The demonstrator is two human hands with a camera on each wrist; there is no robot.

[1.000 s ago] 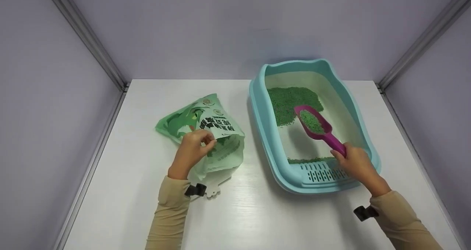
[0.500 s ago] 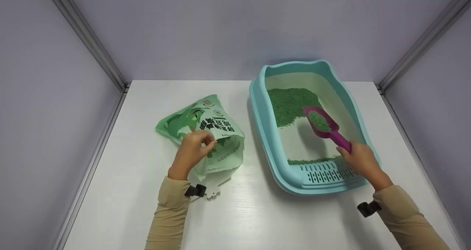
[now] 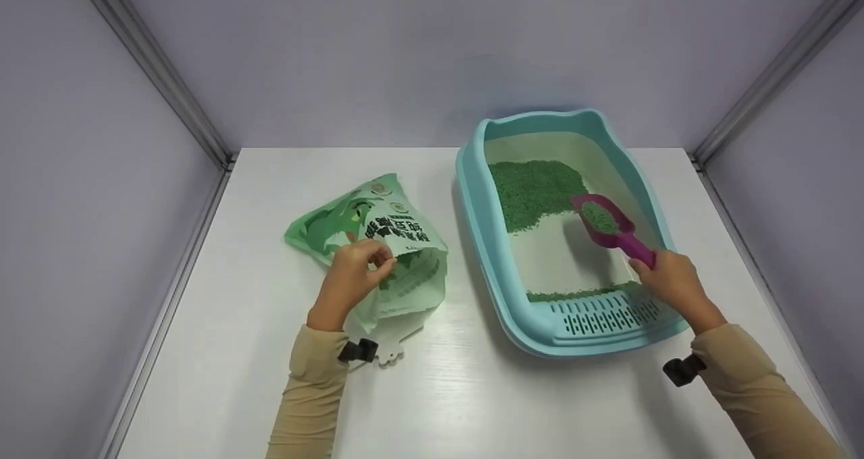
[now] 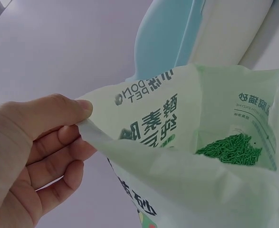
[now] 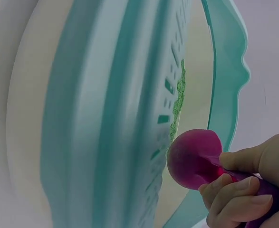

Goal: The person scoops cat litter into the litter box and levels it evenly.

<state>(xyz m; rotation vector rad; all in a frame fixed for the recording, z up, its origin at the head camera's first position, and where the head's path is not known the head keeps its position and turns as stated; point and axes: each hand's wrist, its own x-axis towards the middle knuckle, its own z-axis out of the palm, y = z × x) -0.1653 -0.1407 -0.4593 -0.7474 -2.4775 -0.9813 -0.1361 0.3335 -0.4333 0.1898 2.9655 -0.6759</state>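
Note:
My left hand (image 3: 358, 273) pinches the top edge of a light green cat litter bag (image 4: 149, 109) between thumb and forefinger. The bag's mouth gapes, and green litter pellets (image 4: 232, 149) show inside it. My right hand (image 3: 671, 280) grips the handle of a magenta scoop (image 3: 609, 224), which holds a load of green pellets. The scoop is above the right half of a blue litter box (image 3: 482, 236). Within the box, a patch of green litter (image 3: 536, 192) covers the back left of the floor. A thin strip of pellets (image 3: 580, 293) lies along the front.
The box's front ledge is a slotted grate (image 3: 601, 318). A flat white piece with a scalloped end (image 3: 390, 354) lies partly beneath the bag on the white table (image 3: 432, 405). Pale walls (image 3: 432, 61) stand behind and at both sides.
My right hand has carried the loaded scoop to the right over the box, toward its right wall. The left hand and the bag have stayed in place.

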